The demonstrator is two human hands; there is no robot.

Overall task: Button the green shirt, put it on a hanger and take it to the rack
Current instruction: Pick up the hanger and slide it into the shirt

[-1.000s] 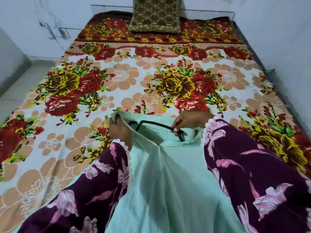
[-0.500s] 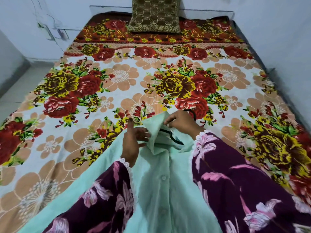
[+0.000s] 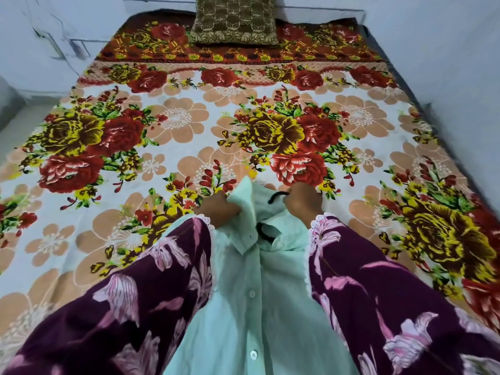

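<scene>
Near the middle of the frame, the left hand (image 3: 220,209) grips the collar of the green shirt (image 3: 254,293), its fingers curled tight into the cloth. Just to the right, the right hand (image 3: 303,204) is closed around the black hanger (image 3: 276,197), holding it by the top part. More of the hanger shows as a dark bit inside the neck of the shirt, below the hands. The shirt runs from the hands down to the bottom of the frame, between two purple sleeves (image 3: 130,307) with pink flowers. Its front is closed, and white buttons sit in a line down the middle. Under everything lies the bed (image 3: 173,123), covered with a sheet of big red and yellow roses. At the top of the frame, a brown pillow (image 3: 234,20) rests against the pale wall.
</scene>
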